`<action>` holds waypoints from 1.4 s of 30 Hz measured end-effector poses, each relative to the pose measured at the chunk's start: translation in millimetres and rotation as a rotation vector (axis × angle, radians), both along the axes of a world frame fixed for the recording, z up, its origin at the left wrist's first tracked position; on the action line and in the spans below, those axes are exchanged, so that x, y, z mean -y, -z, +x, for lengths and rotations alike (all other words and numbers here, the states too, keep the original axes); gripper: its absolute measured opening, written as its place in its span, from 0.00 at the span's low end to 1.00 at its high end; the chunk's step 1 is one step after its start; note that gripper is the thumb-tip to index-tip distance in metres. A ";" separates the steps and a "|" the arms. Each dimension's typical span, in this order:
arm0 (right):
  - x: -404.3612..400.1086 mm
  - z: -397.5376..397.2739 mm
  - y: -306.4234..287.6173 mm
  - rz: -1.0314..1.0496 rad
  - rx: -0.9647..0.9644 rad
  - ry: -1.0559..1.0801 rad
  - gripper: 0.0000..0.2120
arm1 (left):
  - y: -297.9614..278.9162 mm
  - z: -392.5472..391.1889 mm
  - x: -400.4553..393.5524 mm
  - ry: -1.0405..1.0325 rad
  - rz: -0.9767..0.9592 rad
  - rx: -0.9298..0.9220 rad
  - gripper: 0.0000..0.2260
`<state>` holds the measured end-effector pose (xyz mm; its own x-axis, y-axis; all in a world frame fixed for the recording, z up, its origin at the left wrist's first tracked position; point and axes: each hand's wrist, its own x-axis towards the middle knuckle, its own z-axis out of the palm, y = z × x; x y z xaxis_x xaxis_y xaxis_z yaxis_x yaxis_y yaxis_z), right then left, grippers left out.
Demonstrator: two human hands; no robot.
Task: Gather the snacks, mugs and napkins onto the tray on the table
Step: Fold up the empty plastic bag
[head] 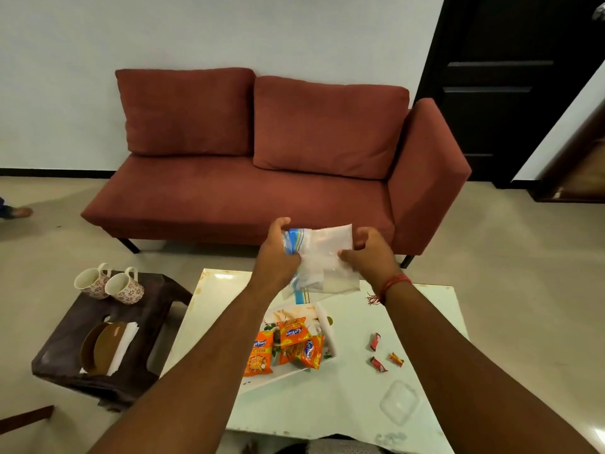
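Both hands hold a clear plastic zip bag with a blue strip, raised above the far side of the white table. My left hand grips its left edge and my right hand its right edge. Below them a white tray on the table holds three orange snack packets. Three small wrapped candies lie on the table to the tray's right. Two floral mugs stand on a dark stool at the left, beside a napkin stack in a brown holder.
A red sofa stands behind the table against the wall. A clear plastic lid lies near the table's front right. A dark door is at the back right. A person's foot shows at the far left.
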<state>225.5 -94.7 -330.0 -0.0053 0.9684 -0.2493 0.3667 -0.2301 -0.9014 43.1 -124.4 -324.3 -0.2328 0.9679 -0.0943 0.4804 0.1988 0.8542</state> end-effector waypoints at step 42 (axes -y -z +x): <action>25.2 232.2 93.3 0.221 0.422 0.148 0.16 | 99.6 284.8 -49.9 0.196 -0.466 0.208 0.11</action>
